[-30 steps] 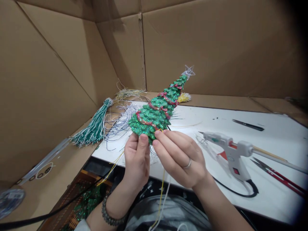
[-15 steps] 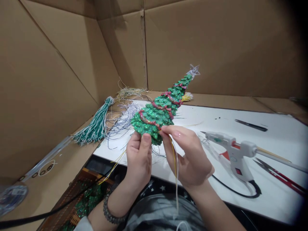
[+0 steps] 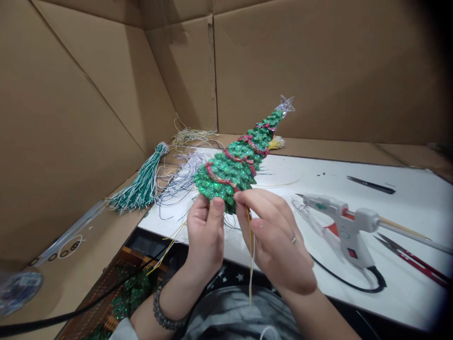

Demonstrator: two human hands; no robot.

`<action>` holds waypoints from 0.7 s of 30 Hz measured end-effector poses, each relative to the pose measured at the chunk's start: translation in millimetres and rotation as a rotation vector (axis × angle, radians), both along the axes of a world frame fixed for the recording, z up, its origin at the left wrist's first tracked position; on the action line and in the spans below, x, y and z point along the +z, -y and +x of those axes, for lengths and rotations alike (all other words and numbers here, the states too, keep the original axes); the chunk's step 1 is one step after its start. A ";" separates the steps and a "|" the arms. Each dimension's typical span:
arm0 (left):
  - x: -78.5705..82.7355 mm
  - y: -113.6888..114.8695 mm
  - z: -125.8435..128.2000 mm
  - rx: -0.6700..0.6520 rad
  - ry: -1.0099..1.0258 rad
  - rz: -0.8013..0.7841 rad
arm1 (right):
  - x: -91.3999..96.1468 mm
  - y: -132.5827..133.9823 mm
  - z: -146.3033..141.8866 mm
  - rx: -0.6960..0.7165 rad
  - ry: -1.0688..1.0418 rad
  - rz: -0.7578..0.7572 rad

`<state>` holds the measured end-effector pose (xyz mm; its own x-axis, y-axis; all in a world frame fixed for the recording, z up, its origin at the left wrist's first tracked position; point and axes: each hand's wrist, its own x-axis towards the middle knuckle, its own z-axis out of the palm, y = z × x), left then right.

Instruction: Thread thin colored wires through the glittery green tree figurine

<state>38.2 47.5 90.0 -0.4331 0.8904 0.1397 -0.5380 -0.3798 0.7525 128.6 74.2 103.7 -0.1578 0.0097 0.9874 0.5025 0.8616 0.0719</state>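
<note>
A glittery green Christmas tree ornament (image 3: 238,163) with red garlands and a clear star on top is held tilted, tip pointing up and to the right. My left hand (image 3: 205,233) grips its wide base, thumb on the lower edge. My right hand (image 3: 274,238) pinches thin yellow and white wires (image 3: 250,250) right at the base of the tree; they hang down toward my lap.
A white hot glue gun (image 3: 341,222) with black cord lies on the white board (image 3: 399,198) at right, beside red scissors (image 3: 414,264) and black tweezers (image 3: 371,184). Bundles of green-white wires (image 3: 141,182) and loose wires lie at left. Cardboard walls surround the desk.
My right hand has turned from lying flat over the tree's base to pinching the yellow and white wires there. The tree has shifted slightly up and right.
</note>
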 end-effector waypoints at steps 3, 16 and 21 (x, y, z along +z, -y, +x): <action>-1.1 -0.2 0.3 0.043 -0.022 0.030 | -5.8 -1.6 -1.1 0.004 -0.058 0.025; -13.0 -4.9 -1.9 0.083 -0.079 0.094 | -14.5 7.7 -1.2 0.329 -0.335 -0.417; -12.6 -5.2 -1.3 0.060 -0.078 0.114 | -23.0 0.8 4.0 0.262 -0.211 -0.282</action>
<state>36.9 52.7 77.5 -0.4686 0.8400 0.2735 -0.4532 -0.4944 0.7417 132.6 73.4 80.7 0.0140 0.2695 0.9629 0.2433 0.9331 -0.2648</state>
